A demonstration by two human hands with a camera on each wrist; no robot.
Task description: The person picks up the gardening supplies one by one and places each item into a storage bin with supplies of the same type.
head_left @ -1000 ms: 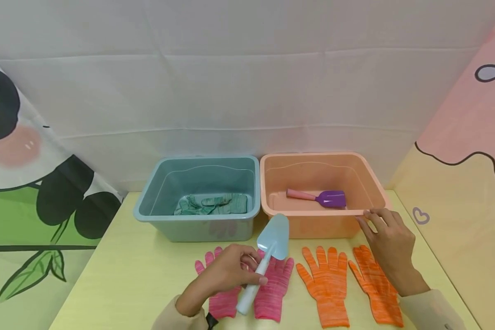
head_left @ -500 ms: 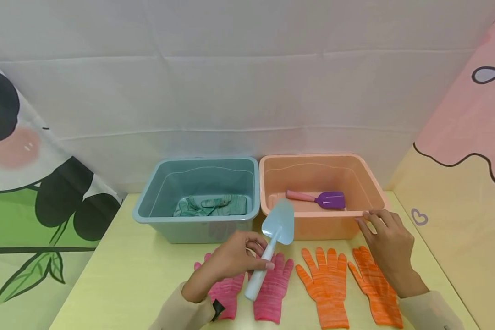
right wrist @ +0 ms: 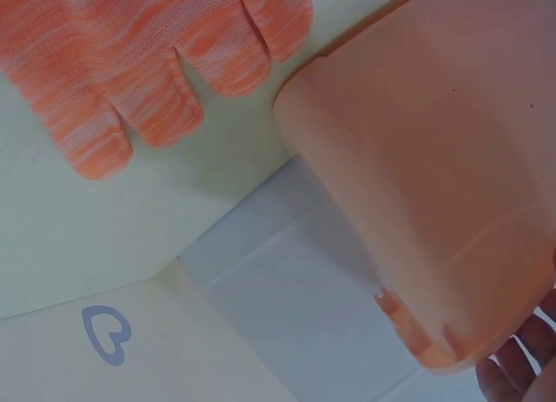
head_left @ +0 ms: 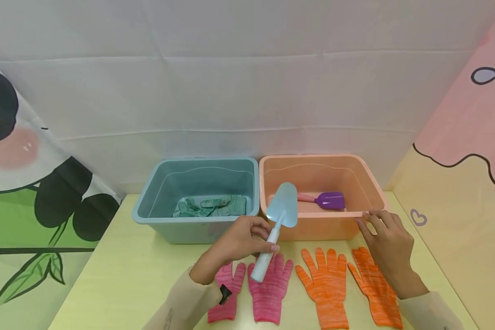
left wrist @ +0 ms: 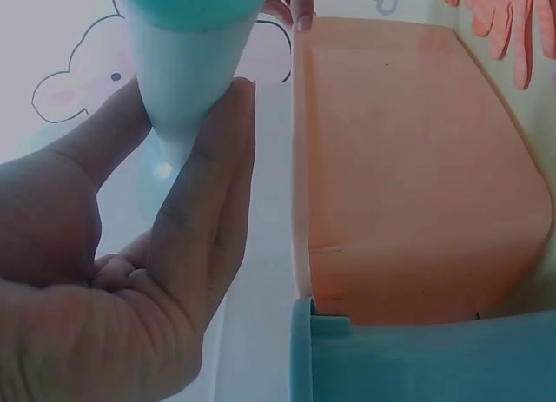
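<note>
My left hand (head_left: 244,239) grips a light blue hand trowel (head_left: 283,205) by its pale handle, blade pointing up and away. In the head view the blade overlaps the front left part of the peach bin (head_left: 326,229). The left wrist view shows thumb and fingers around the handle (left wrist: 187,76). At the bin's front right corner, my right hand (head_left: 389,240) pinches the rim; its fingers (right wrist: 519,363) also show there in the right wrist view. Inside that bin lies a small purple shovel (head_left: 331,200) with a pink handle, partly hidden behind the trowel blade.
A blue bin (head_left: 189,231) holding folded green gloves (head_left: 227,205) stands left of the peach one. Two pink gloves (head_left: 270,293) lie under my left arm, one partly covered. Two orange gloves (head_left: 327,286) lie flat to their right. A white cloth hangs behind the bins.
My left hand has carried the trowel forward and slightly right, from over the pink gloves to overlapping the peach bin's front rim. My right hand stays at the rim.
</note>
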